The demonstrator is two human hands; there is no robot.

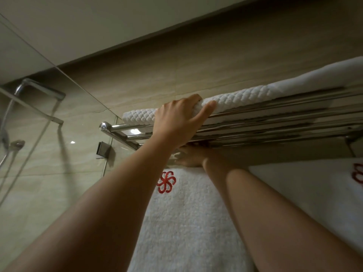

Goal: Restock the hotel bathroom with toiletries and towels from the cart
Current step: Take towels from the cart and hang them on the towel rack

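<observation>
Nearest: white terry towel with red flower (186, 222), hanging below chrome bar rack (275, 122). Atop rack, left hand (176, 122) clamped on folded white waffle towel (245, 97); right hand (191, 157) beneath, perhaps flat, cannot tell. Risk: tugging waffle towel off rack's edge.

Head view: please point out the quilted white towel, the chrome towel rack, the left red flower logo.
quilted white towel (245, 97): head view, textured front edge.
chrome towel rack (119, 126): head view, left front bar.
left red flower logo (166, 182): head view, embroidery centre.

Arms raised; left hand (176, 122) grips towel (245, 97); right hand (191, 157) partly hidden.
</observation>
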